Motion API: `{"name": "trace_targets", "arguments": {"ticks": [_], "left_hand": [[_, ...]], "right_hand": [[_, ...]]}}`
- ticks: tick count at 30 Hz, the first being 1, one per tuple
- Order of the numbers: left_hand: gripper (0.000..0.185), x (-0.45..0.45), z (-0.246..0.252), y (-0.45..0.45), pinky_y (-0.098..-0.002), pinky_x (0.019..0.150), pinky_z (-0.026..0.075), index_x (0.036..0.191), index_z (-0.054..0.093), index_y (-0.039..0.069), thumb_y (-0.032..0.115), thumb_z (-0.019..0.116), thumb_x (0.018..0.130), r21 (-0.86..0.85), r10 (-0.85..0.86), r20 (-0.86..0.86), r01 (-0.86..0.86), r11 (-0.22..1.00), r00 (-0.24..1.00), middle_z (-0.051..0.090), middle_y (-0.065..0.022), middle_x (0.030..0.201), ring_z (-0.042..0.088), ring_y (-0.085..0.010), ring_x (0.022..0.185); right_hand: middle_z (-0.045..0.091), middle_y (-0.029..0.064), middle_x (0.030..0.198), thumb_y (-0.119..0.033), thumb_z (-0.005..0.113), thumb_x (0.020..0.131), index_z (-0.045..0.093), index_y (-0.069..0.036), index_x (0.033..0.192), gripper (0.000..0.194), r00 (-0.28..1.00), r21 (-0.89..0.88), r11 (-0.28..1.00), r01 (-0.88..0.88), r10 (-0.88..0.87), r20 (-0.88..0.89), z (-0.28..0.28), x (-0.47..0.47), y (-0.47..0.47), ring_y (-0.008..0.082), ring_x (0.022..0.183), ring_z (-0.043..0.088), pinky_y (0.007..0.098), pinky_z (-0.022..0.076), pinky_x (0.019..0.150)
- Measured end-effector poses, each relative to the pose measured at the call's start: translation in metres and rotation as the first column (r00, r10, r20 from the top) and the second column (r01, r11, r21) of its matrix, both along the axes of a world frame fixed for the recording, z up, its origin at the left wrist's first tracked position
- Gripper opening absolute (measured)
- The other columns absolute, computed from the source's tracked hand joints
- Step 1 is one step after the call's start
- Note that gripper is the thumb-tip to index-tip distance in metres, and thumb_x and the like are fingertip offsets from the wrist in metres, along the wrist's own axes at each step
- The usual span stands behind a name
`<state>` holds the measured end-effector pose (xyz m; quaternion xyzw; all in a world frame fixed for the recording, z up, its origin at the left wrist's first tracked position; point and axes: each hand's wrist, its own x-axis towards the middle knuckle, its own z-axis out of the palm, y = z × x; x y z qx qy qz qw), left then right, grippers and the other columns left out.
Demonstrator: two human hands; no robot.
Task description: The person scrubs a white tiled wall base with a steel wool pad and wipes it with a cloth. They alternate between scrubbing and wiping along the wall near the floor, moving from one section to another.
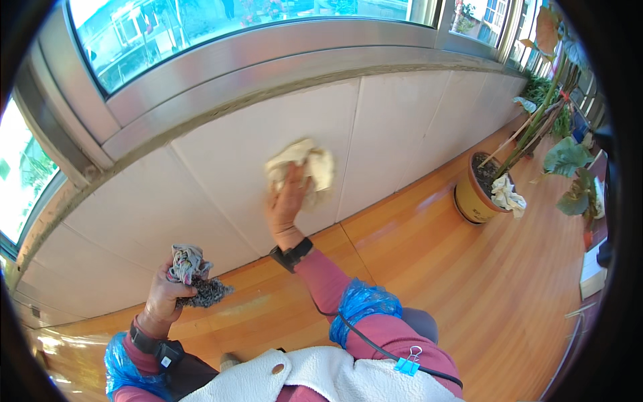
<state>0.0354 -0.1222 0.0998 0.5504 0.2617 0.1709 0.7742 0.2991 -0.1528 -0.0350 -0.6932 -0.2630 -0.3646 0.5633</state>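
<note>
My right hand [287, 201] lies with its fingers spread over a crumpled cream cloth [314, 171], pressed flat on the white wall tiles [261, 125] beneath the window; the cloth's edges are a little blurred. Lower left, my left hand [166, 291] grips a bunched grey patterned cloth [186, 264] together with a dark grey steel-wool-like scouring pad [206, 293]. It is held off the wall, over the floor edge. Both wrists wear black bands, and blue plastic sleeve covers sit farther up the arms.
A potted plant [477, 196] with a white crumpled cloth [508, 196] on its rim stands on the wood-look floor [427, 271] at right. Metal window frames [281, 37] run above the tiled wall. A black cable with a blue binder clip [407, 367] crosses my right sleeve.
</note>
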Motion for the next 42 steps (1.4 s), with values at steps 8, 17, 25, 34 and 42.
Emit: {"name": "trace_targets", "arguments": {"ticks": [8, 17, 25, 34, 42], "left_hand": [[0.059, -0.050, -0.017, 0.018, -0.0348, 0.080, 0.048, 0.106, 0.051, -0.001, -0.012, 0.051, 0.048, -0.088, 0.015, -0.076, -0.021, 0.996, 0.997, 0.057, -0.0098, 0.090, 0.057, -0.0224, 0.085], [0.061, -0.087, -0.033, 0.050, -0.0331, 0.077, 0.047, 0.107, 0.049, -0.002, -0.010, 0.048, 0.046, -0.108, 0.195, -0.133, -0.210, 0.972, 0.972, 0.056, -0.0098, 0.090, 0.056, -0.0222, 0.082], [0.065, -0.091, -0.063, 0.078, -0.0360, 0.080, 0.048, 0.114, 0.050, 0.001, -0.018, 0.045, 0.051, -0.357, -0.042, -0.082, 0.010, 0.934, 0.996, 0.059, -0.0132, 0.098, 0.059, -0.0244, 0.089], [0.066, -0.091, -0.072, 0.079, -0.0335, 0.079, 0.048, 0.114, 0.048, 0.000, -0.013, 0.045, 0.050, -0.365, -0.037, -0.133, -0.014, 0.931, 0.990, 0.058, -0.0116, 0.095, 0.057, -0.0239, 0.087], [0.064, -0.092, -0.075, 0.082, -0.0352, 0.081, 0.048, 0.112, 0.048, 0.000, -0.011, 0.047, 0.049, -0.350, -0.052, -0.151, -0.004, 0.937, 0.987, 0.058, -0.0108, 0.094, 0.058, -0.0227, 0.085]], "right_hand": [[0.037, 0.0245, 0.135, -0.010, 0.050, 0.085, 0.030, -0.002, 0.138, 0.057, 0.986, -0.075, 0.993, -0.092, 0.101, 0.136, 0.010, -0.012, -0.003, 0.0407, 0.125, 0.036, 0.0464, 0.0308, 0.102], [0.039, 0.0213, 0.135, -0.014, 0.043, 0.092, 0.027, 0.003, 0.137, 0.051, 0.937, 0.363, 0.932, -0.020, 0.144, -0.318, 0.074, 0.116, -0.059, 0.0298, 0.121, 0.042, 0.0352, 0.0326, 0.102], [0.024, 0.0275, 0.141, -0.012, 0.047, 0.089, 0.022, 0.005, 0.138, 0.058, 0.991, -0.051, 0.994, -0.099, 0.094, -0.096, -0.021, -0.083, 0.025, 0.0412, 0.133, 0.021, 0.0466, 0.0147, 0.109], [0.024, 0.0236, 0.143, -0.013, 0.041, 0.093, 0.015, 0.002, 0.141, 0.056, 0.991, 0.050, 0.999, 0.013, -0.006, -0.135, 0.026, 0.011, -0.034, 0.0334, 0.133, 0.026, 0.0351, 0.0238, 0.107], [0.058, 0.0234, 0.106, -0.029, 0.041, 0.093, 0.048, 0.008, 0.115, 0.043, 0.619, 0.413, 0.877, 0.246, 0.186, -0.763, -0.057, 0.107, -0.060, 0.0306, 0.096, 0.056, 0.0367, 0.0440, 0.083]]}}
